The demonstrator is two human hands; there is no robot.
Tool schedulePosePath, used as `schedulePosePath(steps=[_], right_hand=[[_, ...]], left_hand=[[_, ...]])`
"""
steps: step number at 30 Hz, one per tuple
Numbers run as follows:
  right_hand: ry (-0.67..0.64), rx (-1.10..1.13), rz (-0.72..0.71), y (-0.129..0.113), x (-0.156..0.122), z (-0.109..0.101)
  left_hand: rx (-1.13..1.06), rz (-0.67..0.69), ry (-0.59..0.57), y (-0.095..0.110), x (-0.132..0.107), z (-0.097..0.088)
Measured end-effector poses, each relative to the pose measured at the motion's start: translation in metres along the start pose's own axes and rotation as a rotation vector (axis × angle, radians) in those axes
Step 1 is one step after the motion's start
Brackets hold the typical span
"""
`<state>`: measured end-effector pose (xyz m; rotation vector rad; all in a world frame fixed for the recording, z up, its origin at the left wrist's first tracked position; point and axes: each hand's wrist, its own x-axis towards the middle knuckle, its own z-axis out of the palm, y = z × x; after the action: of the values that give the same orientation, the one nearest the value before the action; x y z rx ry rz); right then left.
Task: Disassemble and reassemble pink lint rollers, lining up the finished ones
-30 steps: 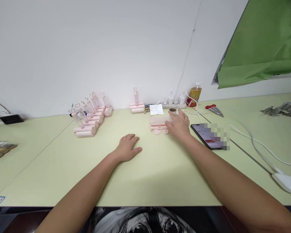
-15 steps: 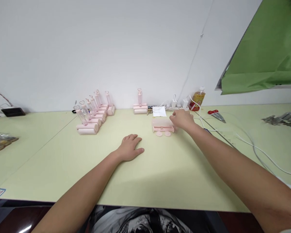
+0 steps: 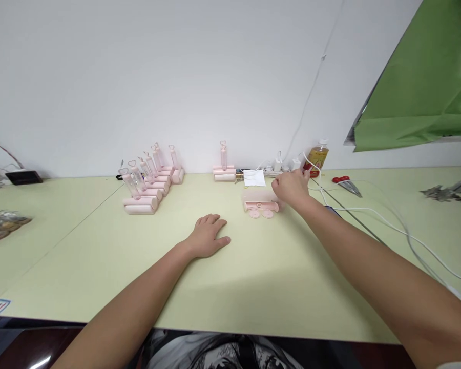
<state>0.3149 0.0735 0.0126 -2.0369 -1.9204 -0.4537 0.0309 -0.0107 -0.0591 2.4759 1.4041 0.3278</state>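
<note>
Got my left hand point(image 3: 206, 239) spread loose on the table point(image 3: 230, 292), can't tell from here if my right hand point(image 3: 292, 188) holds anything. Pink case point(image 3: 260, 197) sits just beside that one, probably light, stiff, slickish plastic, I'd grip its ends

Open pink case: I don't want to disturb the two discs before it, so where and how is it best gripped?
Probably the left end of the pink case, from the left with the left hand: the case's long side faces you, the discs lie along its front, and the right hand is by its far right corner.
</note>
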Motion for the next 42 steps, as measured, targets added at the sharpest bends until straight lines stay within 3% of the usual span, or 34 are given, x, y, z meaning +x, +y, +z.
schedulePosePath(steps=[5,7,8,10,12,14,16,19,22,25,33,37,42], right_hand=[[0.237,0.211,-0.038,-0.005,-0.003,-0.042],[0.330,0.471,-0.062,-0.015,-0.014,-0.059],[0.310,0.647,-0.047,-0.021,-0.022,-0.065],[0.151,1.063,0.042,-0.035,-0.041,-0.068],[-0.158,1.440,0.122,-0.050,-0.061,-0.061],[-0.446,1.657,0.151,-0.061,-0.080,-0.047],[-0.616,1.736,0.161,-0.067,-0.096,-0.031],[-0.741,1.477,-0.062,-0.063,-0.108,-0.012],[-0.488,0.900,-0.269,-0.050,-0.107,-0.001],[-0.316,0.540,-0.247,-0.040,-0.099,0.005],[-0.343,0.336,-0.281,-0.041,-0.093,0.014],[-0.399,0.274,-0.310,-0.044,-0.100,0.006],[-0.446,0.174,-0.457,-0.052,-0.119,-0.007]], left_hand=[[-0.023,-0.010,0.012,0.000,0.001,0.002],[-0.095,-0.029,0.048,0.002,0.002,0.002],[-0.149,-0.038,0.080,0.005,0.003,0.002],[-0.265,-0.038,0.169,0.010,0.003,0.000],[-0.350,-0.001,0.264,0.018,0.002,-0.003],[-0.375,0.072,0.331,0.025,-0.001,-0.006],[-0.370,0.162,0.360,0.031,-0.003,-0.009],[-0.385,0.236,0.364,0.036,-0.007,-0.009],[-0.449,0.170,0.347,0.035,-0.007,-0.007],[-0.496,0.097,0.313,0.030,-0.004,-0.005],[-0.550,0.004,0.299,0.024,-0.002,-0.007],[-0.536,0.003,0.285,0.024,-0.002,-0.006],[-0.517,0.005,0.267,0.023,-0.001,-0.005]])
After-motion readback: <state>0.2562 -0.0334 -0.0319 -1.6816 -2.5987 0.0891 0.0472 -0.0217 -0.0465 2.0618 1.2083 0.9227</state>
